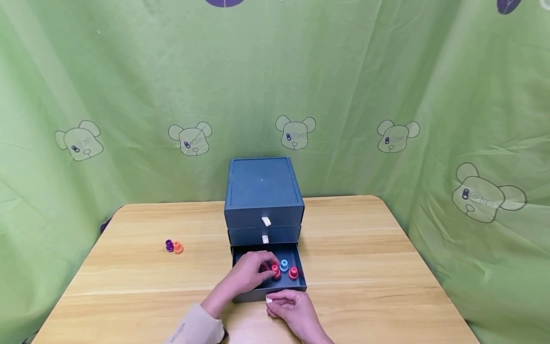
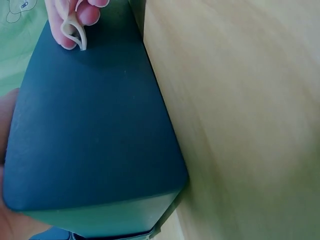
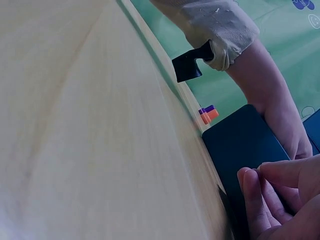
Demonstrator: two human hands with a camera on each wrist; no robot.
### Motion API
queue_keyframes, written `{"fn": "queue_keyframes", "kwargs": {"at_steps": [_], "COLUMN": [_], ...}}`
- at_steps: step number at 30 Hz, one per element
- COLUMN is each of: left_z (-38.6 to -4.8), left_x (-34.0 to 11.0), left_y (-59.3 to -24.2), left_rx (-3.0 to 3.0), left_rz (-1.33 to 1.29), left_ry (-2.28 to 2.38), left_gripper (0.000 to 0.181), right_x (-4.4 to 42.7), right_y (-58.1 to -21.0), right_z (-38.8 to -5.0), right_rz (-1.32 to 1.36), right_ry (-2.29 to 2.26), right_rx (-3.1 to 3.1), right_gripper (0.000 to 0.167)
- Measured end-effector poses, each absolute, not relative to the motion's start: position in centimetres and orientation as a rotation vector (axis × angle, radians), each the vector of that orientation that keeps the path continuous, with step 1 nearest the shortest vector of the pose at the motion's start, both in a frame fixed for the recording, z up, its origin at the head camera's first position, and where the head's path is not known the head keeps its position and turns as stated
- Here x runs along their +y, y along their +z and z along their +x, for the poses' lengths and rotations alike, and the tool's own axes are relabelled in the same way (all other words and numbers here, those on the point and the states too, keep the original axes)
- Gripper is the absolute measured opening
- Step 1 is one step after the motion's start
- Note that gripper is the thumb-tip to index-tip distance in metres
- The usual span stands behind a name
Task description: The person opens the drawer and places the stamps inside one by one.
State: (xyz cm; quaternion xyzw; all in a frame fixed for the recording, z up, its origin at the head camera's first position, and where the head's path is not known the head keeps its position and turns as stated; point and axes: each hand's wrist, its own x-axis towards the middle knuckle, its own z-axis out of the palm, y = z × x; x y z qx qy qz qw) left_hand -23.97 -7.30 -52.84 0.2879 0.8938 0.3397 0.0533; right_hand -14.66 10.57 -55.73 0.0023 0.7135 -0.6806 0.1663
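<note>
The blue cabinet's bottom drawer is pulled out. Inside it, my left hand pinches a small red stepped piece between thumb and fingers. A light-blue stepped piece and another red piece stand upright just right of those fingertips. In front of the drawer, my right hand pinches its white pull tab; the tab's loop also shows in the left wrist view. The drawer front largely hides the left hand in that view.
The cabinet has two more drawers above, both closed, with white tabs. On the wooden table to the left stand a purple piece and an orange piece, side by side. Green curtain hangs behind and around the table.
</note>
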Motion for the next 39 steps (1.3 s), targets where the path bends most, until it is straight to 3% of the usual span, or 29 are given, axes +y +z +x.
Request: {"fn": "queue_keyframes", "kwargs": {"at_steps": [39], "left_z": [-23.86], "left_x": [-7.75], "left_y": [-52.45], "left_rx": [2.677], "left_rz": [0.838], "left_ry": [1.110], "left_gripper": [0.020], "right_x": [10.49], "right_y": [-55.74], "right_z": [-14.83], "right_rz": [0.006], "right_ry": [-1.915], "right_rx": [2.046], "right_gripper": [0.027]}}
